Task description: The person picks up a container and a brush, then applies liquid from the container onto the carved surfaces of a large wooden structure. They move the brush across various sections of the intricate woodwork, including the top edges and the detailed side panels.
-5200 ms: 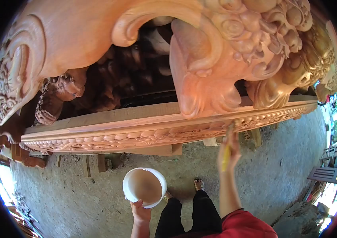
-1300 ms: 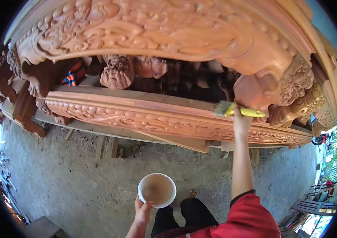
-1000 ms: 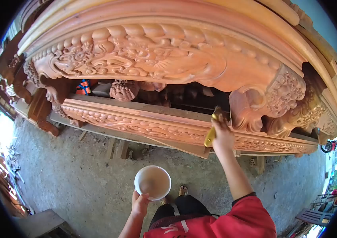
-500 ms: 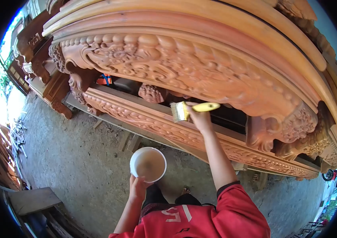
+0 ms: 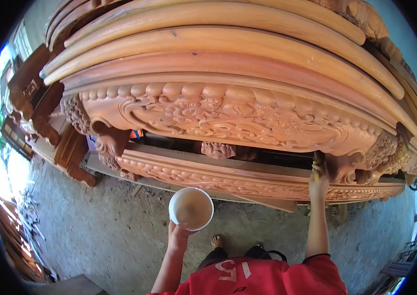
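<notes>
My left hand (image 5: 179, 235) grips the rim of a white bucket (image 5: 191, 208), thumb over its edge. A murky, brownish liquid shows inside. On the right, my right hand (image 5: 318, 183) is closed around the yellow handle of a paintbrush (image 5: 318, 164). Its bristles point up against the wood near the right carved leg, partly in shadow. Above both hands runs a long carved apron (image 5: 218, 115) of reddish-brown wooden furniture. Below the dark gap lies a carved lower rail (image 5: 208, 181), and a small carved block (image 5: 218, 150) sits in the gap.
Long smooth wooden slats (image 5: 238, 42) lie on top of the furniture. Other dark carved pieces (image 5: 73, 152) stand at the left. Wood scraps (image 5: 287, 204) are under the rail on the concrete floor (image 5: 105, 221). A board (image 5: 78, 285) is at the lower left.
My right hand has carried the paintbrush rightward and turned its bristles up to the wood near the right leg. The bucket has shifted slightly right. My view has moved.
</notes>
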`<state>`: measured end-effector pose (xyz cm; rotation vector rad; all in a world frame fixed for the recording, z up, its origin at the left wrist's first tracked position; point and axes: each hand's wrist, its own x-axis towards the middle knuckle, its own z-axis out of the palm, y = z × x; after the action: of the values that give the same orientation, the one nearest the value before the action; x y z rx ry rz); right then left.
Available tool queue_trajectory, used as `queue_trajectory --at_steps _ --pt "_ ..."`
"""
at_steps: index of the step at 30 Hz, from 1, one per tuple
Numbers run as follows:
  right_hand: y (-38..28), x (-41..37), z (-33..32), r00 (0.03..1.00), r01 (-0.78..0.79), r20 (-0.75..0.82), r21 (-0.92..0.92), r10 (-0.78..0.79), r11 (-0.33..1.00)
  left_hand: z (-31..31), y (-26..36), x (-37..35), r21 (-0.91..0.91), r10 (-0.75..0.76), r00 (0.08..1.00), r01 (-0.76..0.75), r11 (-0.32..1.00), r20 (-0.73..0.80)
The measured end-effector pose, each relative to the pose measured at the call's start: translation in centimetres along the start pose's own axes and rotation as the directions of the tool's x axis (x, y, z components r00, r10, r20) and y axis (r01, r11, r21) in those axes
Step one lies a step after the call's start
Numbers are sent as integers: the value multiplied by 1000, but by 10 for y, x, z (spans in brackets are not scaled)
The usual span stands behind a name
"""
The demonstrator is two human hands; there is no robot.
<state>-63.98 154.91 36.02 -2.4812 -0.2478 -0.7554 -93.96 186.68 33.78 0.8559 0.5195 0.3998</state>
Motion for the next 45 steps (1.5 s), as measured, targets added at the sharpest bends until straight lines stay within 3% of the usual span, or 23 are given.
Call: queue_trajectory --at_steps 1,3,4,6,8,10,12,13,15,16,17,19,21,22,25,27,29,30,35,38,40,43,45 --pt "-6 -6 3 1000 -16 -9 -5 16 1000 -4 2 0 -10 -4 1000 4 1000 -10" --pt "-16 -22 19 937 -196 271 -111 220 974 -17 0 3 -10 -41 999 41 999 3" --pt "-18 -33 35 978 34 206 -172 2 985 -21 -1 4 -22 -69 998 69 997 4" --pt "-44 -53 57 955 132 292 -271 -49 953 -18 0 4 -10 -84 996 84 996 -6" --pt "-85 -62 71 919 212 355 -71 -174 975 -17 -1 5 2 -97 995 97 995 -18" --pt "-129 -67 87 797 135 579 100 -168 986 -17 -3 6 19 -118 993 118 993 -3" --pt "-163 -65 93 785 506 200 342 -587 792 -16 -5 11 7 -137 990 137 991 34" --pt "-174 -60 93 788 502 198 341 -583 794 -16 -5 12 -5 -152 986 153 988 62" --pt "-192 -46 87 764 -55 533 617 -364 785 -10 -5 12 5 -143 988 143 990 62" --pt "-196 -42 81 826 -137 468 707 -313 694 -7 -4 13 10 -135 989 134 991 60" --pt "-187 -42 88 890 -95 345 779 -298 620 -4 -2 14 18 -141 988 140 990 61" --pt "-179 -35 60 870 -373 474 814 -137 446 4 0 14 63 -151 987 148 987 53" --pt "-175 -33 26 801 -599 587 783 122 169 4 -6 18 62 -173 983 169 984 61" --pt "-171 -34 12 799 -592 570 803 193 78 3 -8 19 60 -179 981 175 983 79" --pt "-161 -53 -6 793 -587 563 809 233 44 10 -11 18 69 -203 970 195 978 134" --pt "-164 -65 -21 779 -616 588 783 220 87 10 -18 17 73 -230 963 221 973 143" --pt "-157 -76 -27 857 -484 515 807 -3 337 17 -21 15 55 -239 957 233 971 165" --pt "-158 -75 -38 830 -471 555 758 -65 451 21 -23 15 58 -245 955 238 969 169" --pt "-152 -81 -52 843 -444 536 740 -44 505 40 -25 12 217 -250 946 205 954 206" --pt "-150 -76 -67 798 -448 601 646 -50 618 42 -38 13 167 -263 933 227 959 245" --pt "-145 -77 -69 863 -265 486 669 -138 694 46 -44 13 168 -273 925 235 957 264" --pt "-140 -79 -74 891 -141 410 655 -193 743 55 -49 11 204 -305 917 257 945 257" --pt "-143 -78 -83 884 -167 432 646 -177 745 60 -53 9 242 -331 914 274 931 234"
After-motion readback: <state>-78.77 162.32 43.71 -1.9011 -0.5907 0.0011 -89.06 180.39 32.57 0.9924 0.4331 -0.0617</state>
